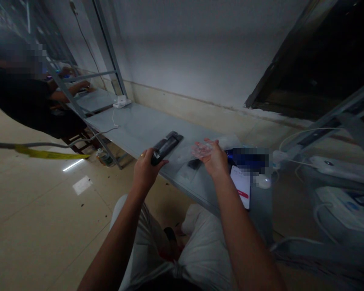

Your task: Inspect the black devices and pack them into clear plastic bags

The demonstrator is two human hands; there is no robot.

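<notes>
My left hand grips the near end of a flat, black, oblong object with a shiny surface. The thumb lies along its side, and its far end is over the grey table. Crumpled clear plastic film lies in my right hand, whose fingers curl around it. Under and beside that hand spreads more thin clear plastic, with a small dark flat piece by it. Exactly what the black object is, I cannot tell.
A phone with a lit screen lies right of my right forearm, near a blue item and a white rounded object. White power strips with cables are at far right. Another person sits at the far left; a cable crosses there.
</notes>
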